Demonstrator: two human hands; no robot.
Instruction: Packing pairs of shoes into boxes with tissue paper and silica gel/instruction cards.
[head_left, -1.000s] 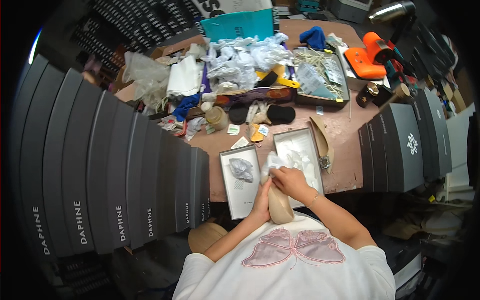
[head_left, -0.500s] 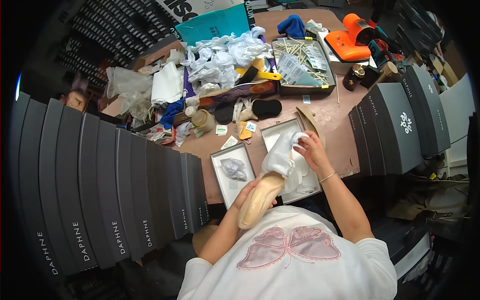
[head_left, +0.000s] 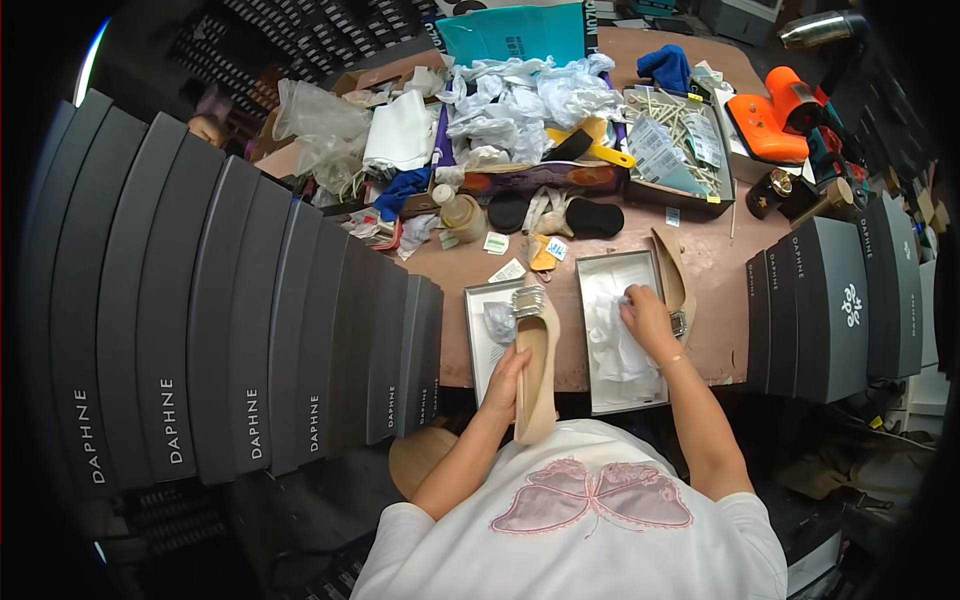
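Note:
My left hand (head_left: pixel 508 384) is closed round the side of a beige pointed flat shoe (head_left: pixel 538 375), which has a silvery jewelled buckle at its upper end. The shoe is held tilted in front of my chest, over the edge of a box lid (head_left: pixel 482 345) with a crumpled grey-white paper ball (head_left: pixel 499 321) in it. My right hand (head_left: pixel 648 318) is over an open grey shoe box (head_left: pixel 620 405), fingers curled together on thin white wrapping (head_left: pixel 617 345) inside. Against the box's right side rests a second beige shoe (head_left: pixel 672 270) with a similar buckle.
Dark grey shoe boxes stand in rows at left (head_left: pixel 225 330) and right (head_left: pixel 835 290). Behind lie a heap of crumpled white paper (head_left: pixel 530 105), a tray of white sticks (head_left: pixel 690 125), a yellow-handled brush (head_left: pixel 608 156), an orange tool (head_left: pixel 775 115) and a bottle (head_left: pixel 458 212).
The white wrapping has come off the shoe and now lies in the box under my right hand. My left hand has turned the shoe, its buckle now showing. The view has shifted.

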